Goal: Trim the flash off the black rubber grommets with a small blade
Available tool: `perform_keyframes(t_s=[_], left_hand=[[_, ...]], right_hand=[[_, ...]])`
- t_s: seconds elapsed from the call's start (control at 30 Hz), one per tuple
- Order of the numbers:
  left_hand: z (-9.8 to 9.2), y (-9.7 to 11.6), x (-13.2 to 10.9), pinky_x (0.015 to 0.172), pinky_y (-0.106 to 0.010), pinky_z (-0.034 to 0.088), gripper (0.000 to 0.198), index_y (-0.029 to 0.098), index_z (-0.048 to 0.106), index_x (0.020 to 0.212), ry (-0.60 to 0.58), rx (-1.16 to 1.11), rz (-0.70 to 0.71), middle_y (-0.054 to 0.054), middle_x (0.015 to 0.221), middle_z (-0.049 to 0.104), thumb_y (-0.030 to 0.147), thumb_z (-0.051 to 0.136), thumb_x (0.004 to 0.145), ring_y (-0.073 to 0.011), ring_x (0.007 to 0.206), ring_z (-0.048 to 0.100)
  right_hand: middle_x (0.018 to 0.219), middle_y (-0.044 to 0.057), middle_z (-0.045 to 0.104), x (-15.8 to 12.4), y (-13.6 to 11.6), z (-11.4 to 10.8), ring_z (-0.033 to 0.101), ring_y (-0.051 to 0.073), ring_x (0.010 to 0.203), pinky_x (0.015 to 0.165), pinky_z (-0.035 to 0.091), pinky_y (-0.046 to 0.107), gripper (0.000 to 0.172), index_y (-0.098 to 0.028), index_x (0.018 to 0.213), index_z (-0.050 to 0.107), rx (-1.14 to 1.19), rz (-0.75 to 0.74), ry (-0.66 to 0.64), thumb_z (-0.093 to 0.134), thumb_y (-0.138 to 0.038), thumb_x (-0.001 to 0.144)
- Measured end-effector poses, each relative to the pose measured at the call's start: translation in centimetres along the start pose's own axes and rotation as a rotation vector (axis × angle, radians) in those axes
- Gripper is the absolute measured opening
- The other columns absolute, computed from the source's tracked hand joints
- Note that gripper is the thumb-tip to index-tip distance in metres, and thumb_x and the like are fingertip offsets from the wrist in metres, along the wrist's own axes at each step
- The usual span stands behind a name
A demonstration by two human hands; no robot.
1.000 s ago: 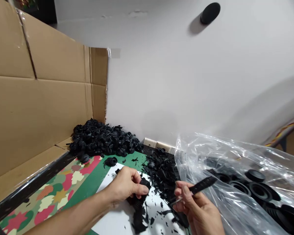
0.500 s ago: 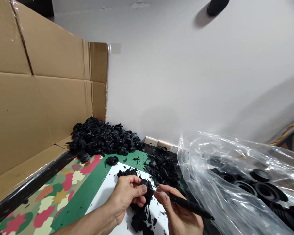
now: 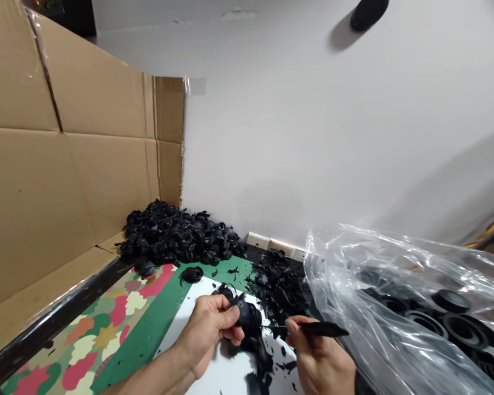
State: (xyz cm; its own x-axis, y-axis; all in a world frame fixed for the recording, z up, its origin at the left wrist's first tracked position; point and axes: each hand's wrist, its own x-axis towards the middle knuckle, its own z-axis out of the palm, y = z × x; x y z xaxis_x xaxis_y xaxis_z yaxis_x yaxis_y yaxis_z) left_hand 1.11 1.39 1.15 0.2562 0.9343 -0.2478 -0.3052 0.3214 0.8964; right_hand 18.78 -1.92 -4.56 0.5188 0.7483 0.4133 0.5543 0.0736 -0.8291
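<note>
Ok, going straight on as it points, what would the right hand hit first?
The right hand and its craft knife point at the black ribbed part in the left hand, so likely that first, though depth is unclear.

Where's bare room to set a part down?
Roomiest: the green mat strip left of the white sheet, bordered by the patterned mat; only specks there. Crowded: the left hand with its ribbed part, the right hand with its knife, scraps beside the sheet, the parts pile, and the plastic bag.
</note>
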Motion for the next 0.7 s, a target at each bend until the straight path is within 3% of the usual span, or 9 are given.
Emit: perform_keyframes(t_s=[0.17, 0.3, 0.47, 0.7], left_hand=[[-0.3, -0.2, 0.5, 0.049, -0.022, 0.043, 0.045, 0.015, 0.055, 0.056, -0.004, -0.060, -0.032, 0.000, 0.046, 0.061, 0.047, 0.085, 0.050, -0.0106, 0.043, 0.055], [-0.2, -0.4, 0.5, 0.049, -0.022, 0.043, 0.046, 0.015, 0.056, 0.058, 0.003, -0.028, 0.007, 0.001, 0.045, 0.061, 0.047, 0.088, 0.048, -0.0102, 0.043, 0.055], [-0.1, -1.1, 0.6, 0.047, -0.022, 0.040, 0.045, 0.013, 0.058, 0.058, -0.008, 0.049, 0.071, -0.001, 0.046, 0.063, 0.045, 0.089, 0.047, -0.0109, 0.043, 0.054], [-0.3, -2.1, 0.9, 0.047, -0.022, 0.040, 0.043, 0.013, 0.061, 0.059, -0.029, 0.105, 0.110, -0.003, 0.048, 0.065, 0.046, 0.087, 0.049, -0.0115, 0.044, 0.054]], right_hand=[[0.057, 0.003, 0.067, 0.4, -0.5, -0.3, 0.066, 0.026, 0.059, 0.063, 0.046, 0.034, 0.046, -0.022, 0.075, 0.068, 0.161, 0.241, -0.092, 0.059, -0.067, 0.071], [0.064, 0.004, 0.070, 0.5, -2.2, -0.7, 0.065, 0.021, 0.058, 0.060, 0.051, 0.030, 0.048, -0.018, 0.081, 0.069, 0.391, 0.324, 0.000, 0.069, -0.064, 0.065], [0.080, 0.005, 0.072, -0.9, -3.5, 0.1, 0.064, 0.017, 0.057, 0.057, 0.052, 0.029, 0.036, -0.020, 0.083, 0.072, 0.481, 0.129, -0.018, 0.071, -0.054, 0.071], [0.083, 0.005, 0.069, -1.9, -2.4, 1.9, 0.065, 0.017, 0.059, 0.053, 0.053, 0.028, 0.015, -0.022, 0.089, 0.072, 0.561, -0.132, -0.077, 0.068, -0.034, 0.081]])
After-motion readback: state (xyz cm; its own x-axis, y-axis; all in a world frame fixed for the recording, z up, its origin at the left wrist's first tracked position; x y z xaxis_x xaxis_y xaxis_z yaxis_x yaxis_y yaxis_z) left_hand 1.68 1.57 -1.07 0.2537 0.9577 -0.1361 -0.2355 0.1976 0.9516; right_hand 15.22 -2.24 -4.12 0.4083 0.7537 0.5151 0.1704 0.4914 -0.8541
